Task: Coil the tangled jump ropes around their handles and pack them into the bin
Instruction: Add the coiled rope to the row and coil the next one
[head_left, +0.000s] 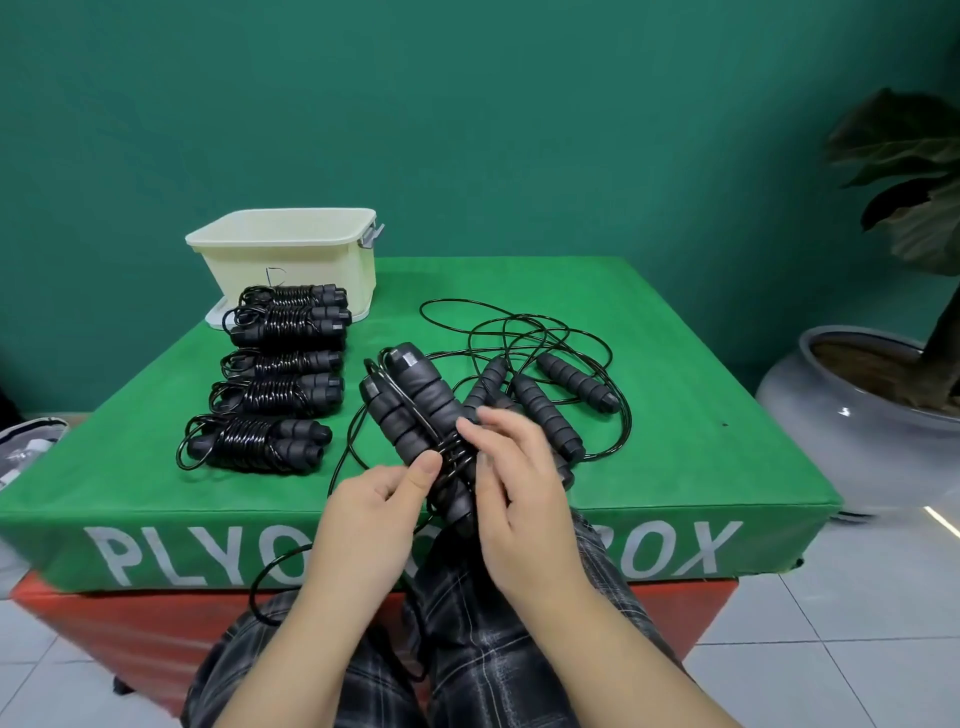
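Observation:
My left hand (374, 499) grips a pair of black foam jump-rope handles (410, 410) held side by side, thumb pressed on the first turns of black cord wound round them. My right hand (514, 467) pinches that cord at the wraps; its loose end loops down past my knee (270, 582). Several coiled ropes (275, 374) lie in a column on the left of the green box top. A tangle of loose rope with black handles (550, 384) lies right of centre. The cream bin (291, 254) stands at the back left.
The green plyo box (675, 415) sits on a red base, its front edge by my knees. A large grey plant pot (852, 415) stands on the tiled floor to the right. A shoe-like object (26, 447) lies at the far left.

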